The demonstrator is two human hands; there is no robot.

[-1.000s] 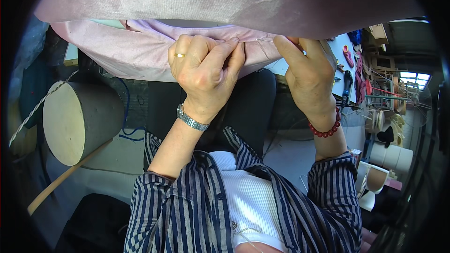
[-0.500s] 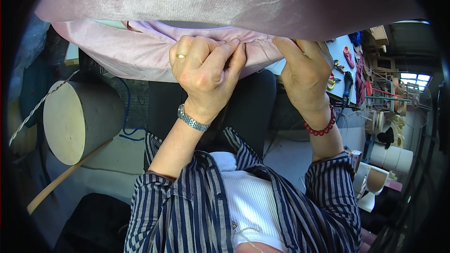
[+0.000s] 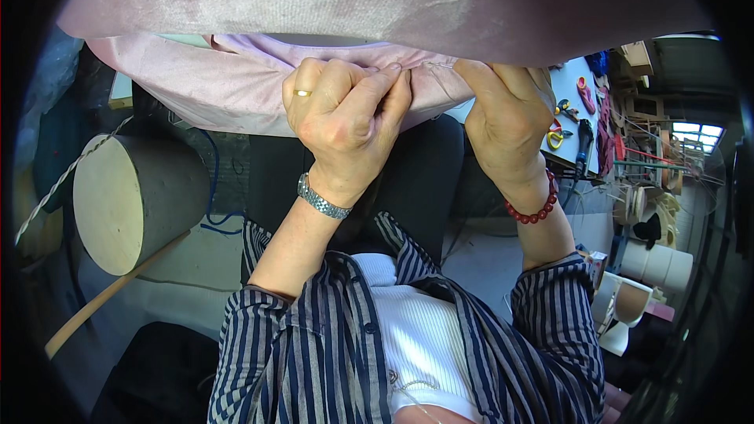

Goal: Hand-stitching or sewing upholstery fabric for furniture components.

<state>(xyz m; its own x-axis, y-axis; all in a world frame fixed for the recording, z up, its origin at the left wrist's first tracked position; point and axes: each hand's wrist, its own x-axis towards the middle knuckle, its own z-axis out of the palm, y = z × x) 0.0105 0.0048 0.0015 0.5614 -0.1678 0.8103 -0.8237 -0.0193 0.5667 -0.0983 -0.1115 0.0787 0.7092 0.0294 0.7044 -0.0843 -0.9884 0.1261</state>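
Note:
A large pale pink fabric piece (image 3: 377, 0) fills the top of the view, with a folded pink edge (image 3: 236, 86) hanging below it. My left hand (image 3: 345, 114), with a ring and a metal watch, pinches the folded edge at its middle. My right hand (image 3: 506, 122), wearing a red bead bracelet, grips the same edge just to the right, and a thin needle or pin (image 3: 440, 65) shows between the two hands. Both hands are closed on the cloth, fingers curled under the fold.
A thick round cylinder block (image 3: 133, 200) with a pale face stands at the left, a wooden stick (image 3: 110, 298) leaning below it. A bench at the right holds scissors (image 3: 559, 135) and other tools. Rolls and tubes (image 3: 656, 263) stand at the far right.
My right hand has slid slightly left along the fabric edge, closer to my left hand. The left hand stays in place.

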